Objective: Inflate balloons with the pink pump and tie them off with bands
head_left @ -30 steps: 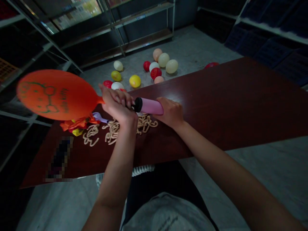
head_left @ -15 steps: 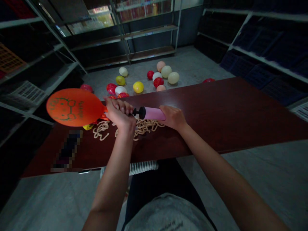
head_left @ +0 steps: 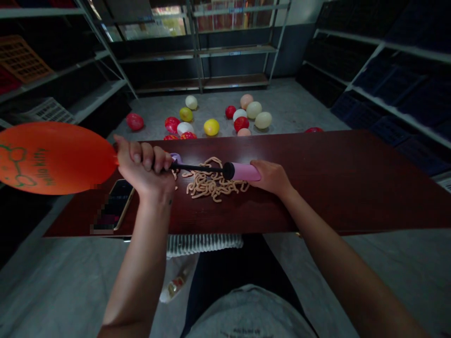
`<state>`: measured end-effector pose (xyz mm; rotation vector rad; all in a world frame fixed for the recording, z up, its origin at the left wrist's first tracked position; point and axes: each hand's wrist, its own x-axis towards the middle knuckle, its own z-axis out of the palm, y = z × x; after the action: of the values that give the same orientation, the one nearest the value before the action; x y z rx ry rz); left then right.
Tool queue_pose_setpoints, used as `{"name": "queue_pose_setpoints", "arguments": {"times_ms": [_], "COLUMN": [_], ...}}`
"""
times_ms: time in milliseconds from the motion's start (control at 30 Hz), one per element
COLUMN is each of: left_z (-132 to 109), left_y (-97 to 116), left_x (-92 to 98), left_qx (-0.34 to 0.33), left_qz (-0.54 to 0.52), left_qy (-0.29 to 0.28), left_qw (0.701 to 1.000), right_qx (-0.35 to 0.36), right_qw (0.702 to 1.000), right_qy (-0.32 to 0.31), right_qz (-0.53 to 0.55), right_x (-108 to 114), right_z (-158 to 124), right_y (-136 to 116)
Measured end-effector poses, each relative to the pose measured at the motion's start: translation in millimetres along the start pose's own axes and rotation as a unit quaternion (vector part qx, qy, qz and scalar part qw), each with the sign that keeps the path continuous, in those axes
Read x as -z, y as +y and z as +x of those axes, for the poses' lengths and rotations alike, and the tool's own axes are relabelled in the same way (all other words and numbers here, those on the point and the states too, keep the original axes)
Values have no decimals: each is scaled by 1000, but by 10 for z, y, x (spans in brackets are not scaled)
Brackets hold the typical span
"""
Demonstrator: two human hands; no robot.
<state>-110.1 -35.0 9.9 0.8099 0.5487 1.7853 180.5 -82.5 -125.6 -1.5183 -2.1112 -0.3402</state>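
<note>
Left hand [head_left: 144,164]: fingers curled round end of black rod [head_left: 199,167]; orange balloon [head_left: 66,159], neck against same hand. Right hand [head_left: 273,177]: clasped round pink pump barrel [head_left: 245,172], above worktop [head_left: 334,188].

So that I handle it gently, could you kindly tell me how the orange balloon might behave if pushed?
The orange balloon is probably very light for its size, as it looks inflated. Its smooth, rounded skin suggests it would feel springy rather than floppy. Because the left hand grips it only at its narrow end, the wide body may swing when pushed.
</note>
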Motion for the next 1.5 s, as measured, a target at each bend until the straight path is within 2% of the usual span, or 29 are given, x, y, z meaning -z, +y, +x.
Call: {"name": "queue_pose_setpoints", "arguments": {"times_ms": [200,300,433,600,767,900,1000,1200,1333,1500], "left_z": [-58,-63,-49,-18,-176,-334,-364,-275,-164,-31], "left_y": [74,10,-135,-427,-978,-1303,-1330,-1174,-1046,-784], "left_x": [-316,-530,-801,-1063,-1205,-1174,-1091,-814,-589,-362], "left_qx": [-51,-87,-135,-114,-41,-11,8,60,72,53], "left_qz": [13,24,28,34,44,21,-1,-20,-20,-42], "left_qy": [-15,-40,-38,-45,-53,-57,-38,31,34,41], "left_qw": [998,995,990,992,997,998,999,997,997,997], "right_qx": [-24,-55,-117,-140,-175,-180,-165,-106,-66,-40], "right_qw": [999,997,990,985,980,980,983,993,998,999], "right_qy": [32,38,66,76,61,52,42,26,15,-4], "right_qz": [20,24,31,60,68,69,62,31,10,-2], "right_x": [-45,-52,-33,-1,30,33,26,-12,-43,-31], "right_z": [-27,-50,-68,-59,-37,-29,-30,-27,-22,-12], "right_y": [27,40,74,93,71,75,80,34,-22,-47]}}
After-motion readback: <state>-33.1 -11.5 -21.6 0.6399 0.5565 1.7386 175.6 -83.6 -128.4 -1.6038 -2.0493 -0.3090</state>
